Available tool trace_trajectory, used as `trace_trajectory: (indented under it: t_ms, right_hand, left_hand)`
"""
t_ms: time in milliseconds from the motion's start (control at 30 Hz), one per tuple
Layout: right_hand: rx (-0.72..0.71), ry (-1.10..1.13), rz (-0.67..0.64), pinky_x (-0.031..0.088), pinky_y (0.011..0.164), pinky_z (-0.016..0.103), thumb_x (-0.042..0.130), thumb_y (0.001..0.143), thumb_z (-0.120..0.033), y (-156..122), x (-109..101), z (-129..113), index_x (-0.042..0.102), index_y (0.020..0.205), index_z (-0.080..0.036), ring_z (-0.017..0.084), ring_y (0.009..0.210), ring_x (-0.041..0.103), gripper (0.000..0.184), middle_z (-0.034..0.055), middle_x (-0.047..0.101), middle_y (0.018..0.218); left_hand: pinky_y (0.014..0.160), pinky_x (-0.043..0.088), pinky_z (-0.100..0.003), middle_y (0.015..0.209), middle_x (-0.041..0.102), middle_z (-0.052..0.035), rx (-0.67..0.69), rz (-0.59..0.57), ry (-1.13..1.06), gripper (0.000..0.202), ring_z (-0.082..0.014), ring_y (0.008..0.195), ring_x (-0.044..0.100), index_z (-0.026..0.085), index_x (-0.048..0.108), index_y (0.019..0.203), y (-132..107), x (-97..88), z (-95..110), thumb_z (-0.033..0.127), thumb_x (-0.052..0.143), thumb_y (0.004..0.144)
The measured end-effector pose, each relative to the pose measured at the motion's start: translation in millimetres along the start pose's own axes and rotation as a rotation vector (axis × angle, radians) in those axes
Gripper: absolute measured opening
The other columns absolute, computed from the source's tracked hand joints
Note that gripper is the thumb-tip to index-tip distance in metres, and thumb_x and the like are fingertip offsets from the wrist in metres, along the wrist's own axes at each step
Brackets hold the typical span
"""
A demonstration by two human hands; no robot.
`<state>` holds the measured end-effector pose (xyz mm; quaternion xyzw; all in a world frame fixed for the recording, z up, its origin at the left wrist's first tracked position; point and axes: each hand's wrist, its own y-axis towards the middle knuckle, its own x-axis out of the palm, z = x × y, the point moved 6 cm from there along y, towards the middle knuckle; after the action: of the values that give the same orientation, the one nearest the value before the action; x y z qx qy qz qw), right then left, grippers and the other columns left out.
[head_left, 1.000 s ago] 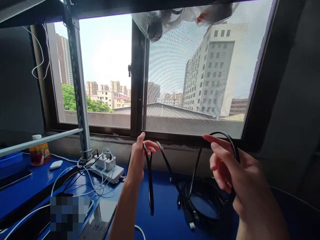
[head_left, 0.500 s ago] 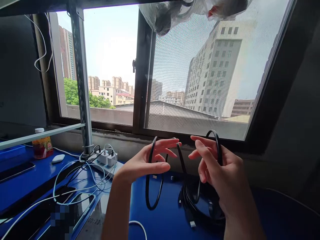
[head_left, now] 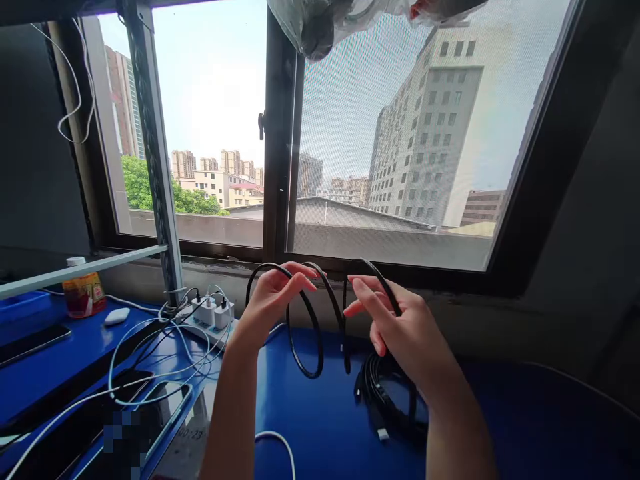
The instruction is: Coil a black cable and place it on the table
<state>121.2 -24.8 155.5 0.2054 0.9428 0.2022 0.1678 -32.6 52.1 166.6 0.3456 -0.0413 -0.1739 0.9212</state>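
Several loops of black cable point(head_left: 319, 331) hung above the tabletop point(head_left: 320, 413), toward its back edge: around the left hand point(head_left: 267, 303), whose grip I could not tell, and across the loosely spread right hand point(head_left: 406, 337).

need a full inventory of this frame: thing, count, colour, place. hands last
Held black cable: at least 1, black, looped at both hands
Coiled black cable: 1 coil, black, table below right hand
Connector: at least 1, black with pale tip, beside coil
Power strip: 1, white, table near shelf post
Chargers: at least 2, white, in strip
White cables: several, white, mostly table's left
Flat devices: at least 3, dark, left; mosaic hides part
Small rounded object: 1, white, by bottle
Bottle: 1, red-orange, white cap, far left
Blue container: 1, blue, left edge
Table: 1, blue, below
Shelf post: 1, grey, left
Plastic bag: at least 1, see-through, top
Window: 1, dark frame, behind
Buildings: several, mixed, outside
Trees: some, green, outside left
Left hand: 1, centre
Right hand: 1, right of centre
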Motion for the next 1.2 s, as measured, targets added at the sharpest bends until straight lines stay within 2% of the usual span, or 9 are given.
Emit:
trace_trajectory:
  t_ms: [233,400,600,700,800,933,1000,1100,1200]
  right_hand:
    - [-0.177,-0.081,-0.174,0.037,0.05,0.015,0.056,0.081,-0.056,-6.8,28.9,-19.4,0.072,0.101,-0.017,0.008,0.055,0.048,0.046,-0.0003,0.058,0.061]
    - [-0.196,-0.178,-0.038,0.034,0.046,0.016,0.063,0.073,-0.035,-2.2,16.3,-15.4,0.075,0.091,-0.018,0.007,0.048,0.044,0.028,-0.0018,0.055,0.055]
    - [-0.13,-0.068,0.272,0.05,0.058,0.025,0.061,0.067,-0.038,3.8,-17.5,-2.0,0.076,0.087,-0.017,0.017,0.067,0.063,0.033,0.007,0.07,0.085]
    - [-0.127,-0.016,0.392,0.054,0.062,0.028,0.063,0.063,-0.038,1.9,-32.7,1.0,0.076,0.088,-0.016,0.02,0.075,0.066,0.036,0.0088,0.07,0.091]
    - [-0.163,0.019,0.46,0.057,0.071,0.031,0.065,0.061,-0.038,-1.5,-43.0,-1.4,0.077,0.088,-0.016,0.022,0.079,0.067,0.036,0.0075,0.07,0.089]
    - [-0.267,0.013,0.582,0.057,0.071,0.028,0.068,0.064,-0.033,-13.6,-51.0,-15.0,0.077,0.089,-0.019,0.019,0.079,0.067,0.03,0.0051,0.07,0.088]
    - [-0.316,0.036,0.637,0.053,0.06,0.022,0.07,0.066,-0.032,-22.6,-51.4,-23.5,0.076,0.091,-0.021,0.014,0.068,0.064,0.028,0.0027,0.069,0.082]
    - [-0.353,0.104,0.698,0.036,0.041,0.017,0.072,0.07,-0.032,-35.5,-49.0,-33.0,0.075,0.095,-0.023,0.005,0.046,0.045,0.027,-0.0028,0.059,0.06]
    - [-0.408,0.171,0.735,0.03,0.04,0.017,0.073,0.071,-0.031,-41.7,-46.6,-37.5,0.074,0.095,-0.023,0.004,0.042,0.036,0.025,-0.0049,0.051,0.053]
  left_hand:
    - [0.072,0.05,-0.035,0.075,0.067,-0.0068,-0.055,0.053,-0.084,0.043,-0.023,0.078,0.064,0.023,0.058,0.054,3.8,12.6,-10.0,0.06,0.059,0.074]
    - [0.059,0.045,-0.029,0.061,0.063,-0.0053,-0.144,0.059,-0.041,0.047,-0.0176,0.063,0.059,0.022,0.059,0.054,4.9,14.7,-12.5,0.057,0.048,0.083]
    - [0.047,0.039,-0.027,0.066,0.067,-0.0047,-0.185,-0.079,0.073,0.035,-0.0149,0.054,0.056,0.022,0.068,0.065,-2.5,23.0,-0.5,0.048,0.052,0.084]
    - [0.057,0.046,-0.029,0.068,0.068,-0.0013,-0.123,0.044,0.064,0.022,-0.0175,0.064,0.062,0.025,0.068,0.085,-4.6,17.0,8.3,0.044,0.06,0.08]
    - [0.081,0.049,-0.033,0.083,0.071,-0.0001,-0.039,0.148,0.083,0.029,-0.0201,0.09,0.065,0.027,0.064,0.101,-4.7,11.4,13.1,0.041,0.067,0.076]
    - [0.097,0.042,-0.036,0.113,0.067,-0.004,-0.072,0.05,0.102,0.043,-0.0223,0.116,0.056,0.026,0.06,0.113,0.8,22.1,-3.4,0.037,0.07,0.072]
    - [0.1,0.04,-0.037,0.112,0.068,-0.0056,-0.167,0.001,0.09,0.05,-0.0225,0.117,0.056,0.024,0.059,0.117,3.5,31.5,-20.2,0.033,0.073,0.07]
    - [0.093,0.044,-0.035,0.108,0.069,-0.0068,-0.257,-0.011,0.039,0.054,-0.0222,0.108,0.06,0.021,0.06,0.117,5.8,45.2,-37.9,0.034,0.076,0.067]
    - [0.087,0.047,-0.033,0.09,0.072,-0.0047,-0.234,-0.038,-0.075,0.032,-0.0206,0.092,0.065,0.018,0.069,0.09,6.9,56.3,-38.8,0.046,0.069,0.073]
